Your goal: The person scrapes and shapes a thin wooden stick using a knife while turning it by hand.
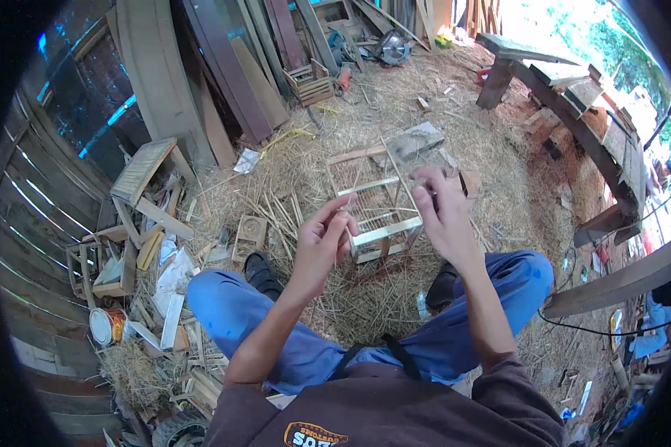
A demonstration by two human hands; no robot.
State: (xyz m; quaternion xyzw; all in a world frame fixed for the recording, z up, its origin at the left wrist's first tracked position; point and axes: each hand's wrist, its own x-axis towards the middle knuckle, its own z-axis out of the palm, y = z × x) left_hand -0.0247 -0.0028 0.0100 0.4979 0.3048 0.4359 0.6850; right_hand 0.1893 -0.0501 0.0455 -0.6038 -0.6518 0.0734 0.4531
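A light wooden frame with thin bars [384, 229], like a small cage, stands on the straw-strewn ground between my feet. My left hand [325, 237] is at its near left corner, thumb and forefinger pinched together; whatever is between them is too small to make out. Beside the frame's right side is my right hand [444, 216], its thumb and fingers curled towards each other, and what they hold, if anything, cannot be made out. Behind the frame lies a flat grey board [417, 139]. Several thin sticks [276, 223] are scattered left of the frame.
Tall planks [153, 82] lean on the back wall near a slatted wooden crate [308, 82] and a circular saw [392, 48]. A small slatted stool [145, 170], wood scraps and a tin can [108, 326] lie left. A rough wooden bench [574, 97] stands right.
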